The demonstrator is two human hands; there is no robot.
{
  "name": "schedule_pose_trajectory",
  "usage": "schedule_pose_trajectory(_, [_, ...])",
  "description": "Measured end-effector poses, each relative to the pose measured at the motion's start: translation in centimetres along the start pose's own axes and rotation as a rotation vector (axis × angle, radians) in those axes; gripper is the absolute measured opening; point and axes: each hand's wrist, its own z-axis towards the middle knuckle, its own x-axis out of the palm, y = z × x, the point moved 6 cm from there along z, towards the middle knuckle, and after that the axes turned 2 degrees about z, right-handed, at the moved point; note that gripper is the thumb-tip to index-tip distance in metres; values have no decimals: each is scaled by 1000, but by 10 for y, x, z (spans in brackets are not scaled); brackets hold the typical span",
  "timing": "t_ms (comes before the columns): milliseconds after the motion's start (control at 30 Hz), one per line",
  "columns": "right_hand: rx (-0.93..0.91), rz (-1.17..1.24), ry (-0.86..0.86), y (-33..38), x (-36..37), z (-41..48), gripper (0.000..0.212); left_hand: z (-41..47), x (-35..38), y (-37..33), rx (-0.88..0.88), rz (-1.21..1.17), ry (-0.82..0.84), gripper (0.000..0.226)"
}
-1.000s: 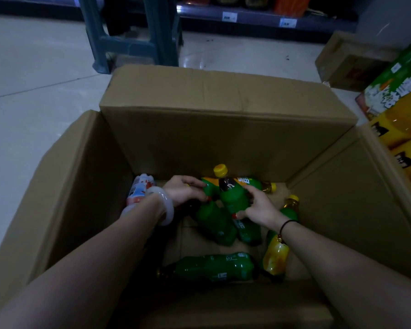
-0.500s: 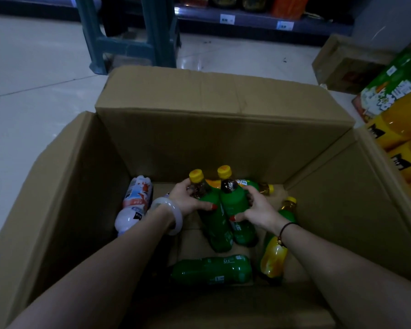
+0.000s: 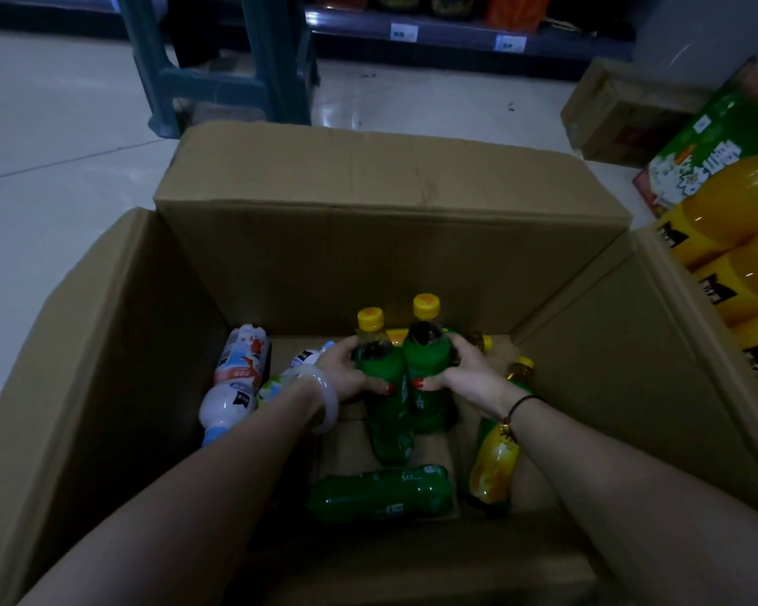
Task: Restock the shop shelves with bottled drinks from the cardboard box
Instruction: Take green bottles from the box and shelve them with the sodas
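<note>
Inside cardboard box (image 3: 246,273), L hand (image 3: 344,373) & R hand (image 3: 464,371) fingers each grasping a green bottle (image 3: 386,387), side by side.

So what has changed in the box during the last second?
The left hand took hold of a second green bottle and stood it up beside the one in the right hand. Both are pressed together. The lying bottle and white bottle stayed put.

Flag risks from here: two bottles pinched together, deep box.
1. The left hand and right hand press two green bottles together; either could slip out mid-lift.
2. The box has tall walls and raised flaps, which the bottles may clip.
3. A dropped bottle would likely land on the lying green bottle.
</note>
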Motion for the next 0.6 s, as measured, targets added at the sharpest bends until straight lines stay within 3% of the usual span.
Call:
schedule_pose_trajectory(100, [-41,67,-43,10,-8,-7,82,-8,-5,-19,24,-60,6,68])
schedule_pose_trajectory(300, [-97,243,-59,55,-20,-50,65,-44,-25,-76,147,-127,-76,41])
schedule_pose_trajectory(600, [-163,299,-51,192,-53,-188,73,-176,-39,-216,246,-114,-134,47])
